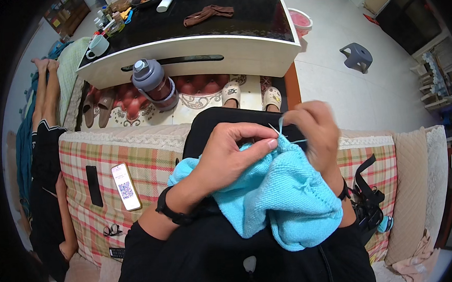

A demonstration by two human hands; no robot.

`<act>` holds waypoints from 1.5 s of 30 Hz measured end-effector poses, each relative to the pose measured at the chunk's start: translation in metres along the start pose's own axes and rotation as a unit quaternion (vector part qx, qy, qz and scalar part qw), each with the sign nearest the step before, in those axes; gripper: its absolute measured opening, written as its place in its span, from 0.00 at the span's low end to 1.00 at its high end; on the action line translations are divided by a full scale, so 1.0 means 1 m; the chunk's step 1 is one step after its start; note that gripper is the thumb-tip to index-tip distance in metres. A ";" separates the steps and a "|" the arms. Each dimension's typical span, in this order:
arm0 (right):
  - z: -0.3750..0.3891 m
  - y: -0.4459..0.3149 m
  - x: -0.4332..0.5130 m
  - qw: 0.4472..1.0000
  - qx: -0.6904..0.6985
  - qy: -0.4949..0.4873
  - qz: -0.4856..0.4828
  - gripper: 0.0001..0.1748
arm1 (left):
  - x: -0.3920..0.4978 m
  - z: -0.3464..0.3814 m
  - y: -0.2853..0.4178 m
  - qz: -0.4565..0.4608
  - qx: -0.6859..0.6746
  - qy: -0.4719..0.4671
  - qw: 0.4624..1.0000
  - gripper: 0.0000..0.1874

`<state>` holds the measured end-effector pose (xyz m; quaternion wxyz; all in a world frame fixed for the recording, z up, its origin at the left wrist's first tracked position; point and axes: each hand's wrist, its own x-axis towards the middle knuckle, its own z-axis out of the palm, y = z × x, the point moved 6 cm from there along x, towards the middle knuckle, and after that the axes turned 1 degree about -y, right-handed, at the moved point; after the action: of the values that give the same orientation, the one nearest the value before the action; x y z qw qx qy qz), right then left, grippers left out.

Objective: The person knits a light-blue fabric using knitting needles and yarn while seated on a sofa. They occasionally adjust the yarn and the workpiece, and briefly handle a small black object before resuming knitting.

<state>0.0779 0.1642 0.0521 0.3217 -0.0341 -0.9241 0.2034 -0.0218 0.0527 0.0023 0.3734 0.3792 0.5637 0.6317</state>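
Note:
A turquoise knitted piece (283, 191) lies bunched over my lap and forearms. My left hand (242, 147) pinches its upper edge between thumb and forefinger, where the tip of a thin knitting needle (273, 128) sticks out. Close by on the right, my right hand (314, 129) is slightly blurred, with its fingers curled at a strand of turquoise yarn (281, 125) that rises from the needle tip. The lower part of my right hand is behind the knitting, and whether it also holds a needle cannot be told.
Ahead stands a black-topped table (242, 27) bearing a brown cloth (208, 15) and a mug (97, 46). A large bottle (154, 83) is before it. Phones (126, 186), glasses (112, 230) and a remote (117, 252) lie on the sofa, left. Another person (48, 183) lies at the far left.

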 end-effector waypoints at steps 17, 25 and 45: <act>-0.010 0.001 -0.019 0.991 0.075 0.099 -0.056 0.17 | 0.002 -0.014 -0.010 -0.054 -0.170 0.002 0.984 0.11; 0.023 0.010 -0.005 0.972 0.215 -0.028 0.090 0.18 | 0.002 0.000 -0.009 0.009 -0.066 -0.005 0.998 0.10; -0.005 0.006 -0.024 0.989 0.098 0.112 0.022 0.21 | 0.003 -0.010 -0.001 0.017 -0.090 0.033 0.995 0.12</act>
<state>0.0996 0.1670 0.0394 0.4203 -0.0453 -0.8571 0.2946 -0.0318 0.0509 0.0003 0.3761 0.3328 0.5099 0.6984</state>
